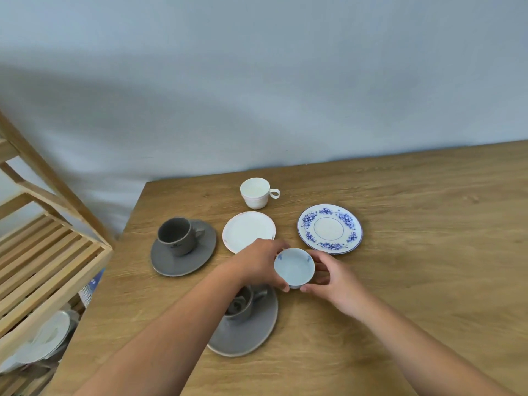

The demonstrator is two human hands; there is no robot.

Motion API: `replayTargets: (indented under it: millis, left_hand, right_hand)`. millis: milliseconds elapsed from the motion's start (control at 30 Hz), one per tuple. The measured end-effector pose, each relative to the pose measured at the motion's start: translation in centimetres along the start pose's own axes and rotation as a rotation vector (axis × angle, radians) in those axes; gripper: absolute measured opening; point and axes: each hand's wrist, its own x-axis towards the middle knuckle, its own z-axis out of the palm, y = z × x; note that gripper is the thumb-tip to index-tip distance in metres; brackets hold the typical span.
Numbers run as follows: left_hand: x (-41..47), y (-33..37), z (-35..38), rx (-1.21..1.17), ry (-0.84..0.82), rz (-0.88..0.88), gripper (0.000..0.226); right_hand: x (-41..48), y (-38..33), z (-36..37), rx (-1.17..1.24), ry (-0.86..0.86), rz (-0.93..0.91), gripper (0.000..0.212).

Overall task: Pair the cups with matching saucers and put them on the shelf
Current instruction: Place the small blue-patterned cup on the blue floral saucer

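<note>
A small white cup with blue flower marks [294,267] is held just above the table, my left hand [261,260] on its left side and my right hand [334,277] on its right. The blue-flowered saucer [330,228] lies bare just beyond it. A plain white saucer [248,231] lies to the left, with a white handled cup [255,192] behind it. One grey cup [178,235] stands on a grey saucer [183,262] at the left. A second grey cup [243,305] sits on its grey saucer [245,332] under my left forearm.
A wooden slatted shelf [48,264] stands left of the wooden table [414,267]. Its lower level holds white dishes [43,341] and a blue-patterned piece [91,287]. A pale wall runs behind the table.
</note>
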Motion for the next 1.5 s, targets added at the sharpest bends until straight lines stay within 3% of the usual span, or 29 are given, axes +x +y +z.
replayTargets:
  millis: [400,700,1100,1367,1500]
  left_hand:
    - [6.4,3.5,-1.9,-0.243,0.171,0.091,0.08]
    - [11.3,4.1,-1.1,-0.265,0.171,0.075,0.079]
    - [11.6,3.3,-0.7,-0.299,0.169,0.08,0.09]
    - [9.2,-1.9,-7.1,-0.399,0.624,-0.024,0.079]
    - [9.7,-5.3,-8.7,-0.301,0.546,-0.162,0.088]
  right_hand:
    - [4.7,-0.4,-7.6,-0.036,0.131,-0.05,0.066]
    - [7.8,1.4,-10.2,-0.077,0.096,0.01,0.072]
    - [7.6,1.2,-11.2,-0.127,0.04,0.049,0.087]
    - [11.4,-5.5,-8.3,-0.186,0.174,-0.19,0.054]
    - [15.6,-7.6,-4.0,-0.297,0.124,-0.14,0.05]
